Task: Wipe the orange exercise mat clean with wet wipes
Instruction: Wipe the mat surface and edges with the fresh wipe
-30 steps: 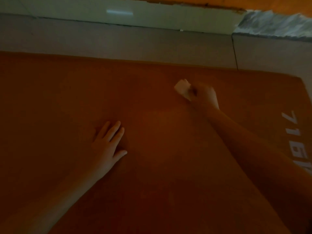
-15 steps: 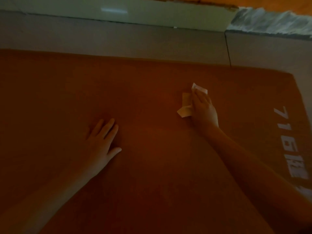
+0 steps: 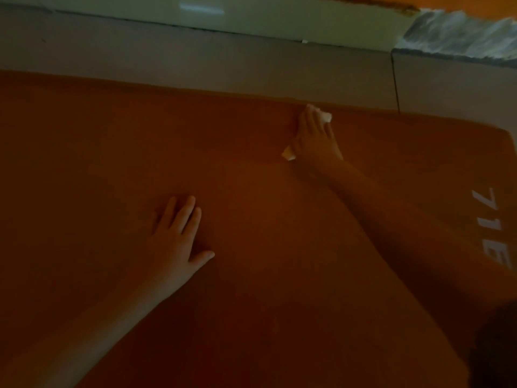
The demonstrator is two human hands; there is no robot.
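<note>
Bare left hand (image 3: 176, 242), bare right hand (image 3: 314, 138), both forearms bare (dim, warm light)

Pressed a crumpled white wet wipe (image 3: 326, 117) under the flat right hand (image 3: 314, 138) near the far edge of the wide orange exercise mat (image 3: 84, 163); rested the left hand (image 3: 176, 236) flat, well apart.
</note>
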